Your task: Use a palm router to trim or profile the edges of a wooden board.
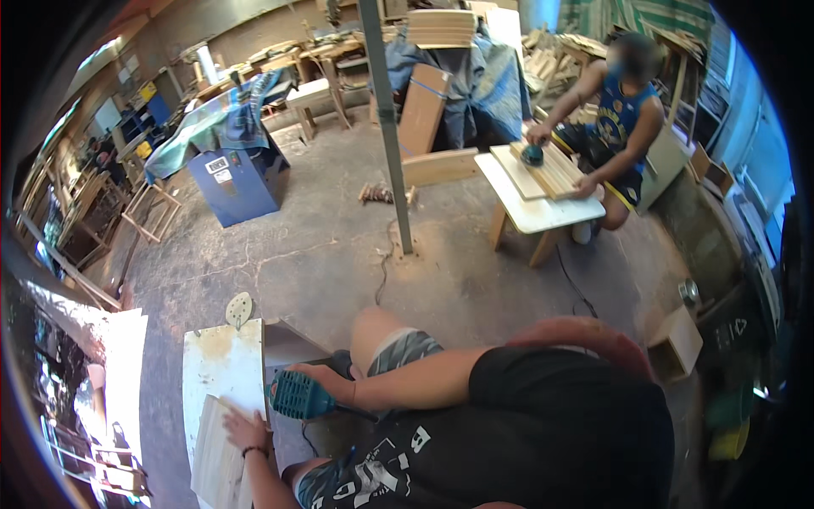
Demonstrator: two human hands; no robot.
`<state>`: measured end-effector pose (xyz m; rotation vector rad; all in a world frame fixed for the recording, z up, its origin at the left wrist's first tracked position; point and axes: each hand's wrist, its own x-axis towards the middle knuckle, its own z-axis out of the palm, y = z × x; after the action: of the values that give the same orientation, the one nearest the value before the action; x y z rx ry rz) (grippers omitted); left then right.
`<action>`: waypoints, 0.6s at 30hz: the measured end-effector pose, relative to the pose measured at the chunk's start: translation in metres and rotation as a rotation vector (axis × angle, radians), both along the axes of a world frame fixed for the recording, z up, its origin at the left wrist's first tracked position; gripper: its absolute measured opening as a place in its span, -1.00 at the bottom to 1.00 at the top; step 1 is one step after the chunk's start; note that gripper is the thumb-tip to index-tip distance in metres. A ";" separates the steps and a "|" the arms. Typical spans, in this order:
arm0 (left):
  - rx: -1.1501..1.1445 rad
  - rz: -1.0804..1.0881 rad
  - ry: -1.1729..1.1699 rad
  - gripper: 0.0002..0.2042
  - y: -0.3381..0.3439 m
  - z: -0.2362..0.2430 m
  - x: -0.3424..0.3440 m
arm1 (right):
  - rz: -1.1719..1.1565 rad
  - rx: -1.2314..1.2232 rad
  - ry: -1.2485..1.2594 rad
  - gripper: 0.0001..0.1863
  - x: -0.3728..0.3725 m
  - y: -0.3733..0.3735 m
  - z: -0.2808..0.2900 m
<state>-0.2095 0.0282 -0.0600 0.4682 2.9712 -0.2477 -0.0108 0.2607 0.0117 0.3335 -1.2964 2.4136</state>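
Note:
My left hand (246,431), with a dark band at the wrist, lies with fingers spread on a pale wooden board (216,462). The board rests on a white tabletop (208,352). In my right hand (333,382) is a teal electric sander (298,395), gripped at its body and held beside the tabletop's right edge, apart from the board. Its dark cord end points toward my lap. A round, pale sanding disc (241,307) with holes lies at the tabletop's far edge.
Across the floor, a person (632,127) works a teal sander (532,154) over wooden panels on a small white table (538,212). A metal post (390,136) stands mid-room. A blue cabinet (233,187) is at left; an open wooden box (676,343) lies right. Cords cross the floor.

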 end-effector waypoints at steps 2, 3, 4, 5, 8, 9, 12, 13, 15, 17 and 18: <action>0.055 -0.012 0.001 -0.31 0.024 0.004 0.000 | -0.218 0.220 0.039 -0.66 0.006 -0.001 -0.013; 0.191 -0.083 -0.019 -0.31 0.031 0.004 -0.001 | -0.256 0.291 -0.045 -0.65 0.009 -0.001 -0.020; 0.168 -0.071 0.017 -0.31 0.037 0.004 -0.004 | -0.282 0.285 0.005 -0.64 0.012 0.000 -0.027; 0.146 -0.028 0.017 -0.31 0.039 0.003 -0.008 | -0.294 0.381 -0.035 -0.50 0.015 0.001 -0.033; 0.114 0.010 0.006 -0.32 0.031 -0.002 -0.026 | -0.401 0.549 0.048 -0.31 0.022 0.007 -0.047; 0.126 0.022 0.003 -0.32 0.023 -0.003 -0.032 | -0.221 0.257 -0.054 -0.25 0.019 0.007 -0.048; 0.063 0.033 0.040 -0.32 0.003 -0.010 -0.053 | -0.212 0.221 -0.084 -0.20 0.019 0.010 -0.052; 0.053 0.096 0.017 -0.33 -0.006 -0.011 -0.059 | -0.402 0.455 -0.023 -0.22 0.018 0.009 -0.053; 0.033 0.174 -0.018 -0.33 -0.020 -0.013 -0.070 | -0.344 0.361 -0.011 -0.22 0.018 0.008 -0.054; 0.017 0.230 0.013 -0.32 -0.037 -0.015 -0.079 | -0.300 0.251 0.009 -0.22 0.019 0.010 -0.053; 0.046 0.261 -0.015 -0.31 -0.047 -0.014 -0.084 | -0.299 0.282 -0.073 -0.22 0.021 0.011 -0.053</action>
<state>-0.2932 -0.0188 -0.0743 0.0824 2.9859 -0.1478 0.0106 0.2720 -0.0411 0.1149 -1.5984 2.0154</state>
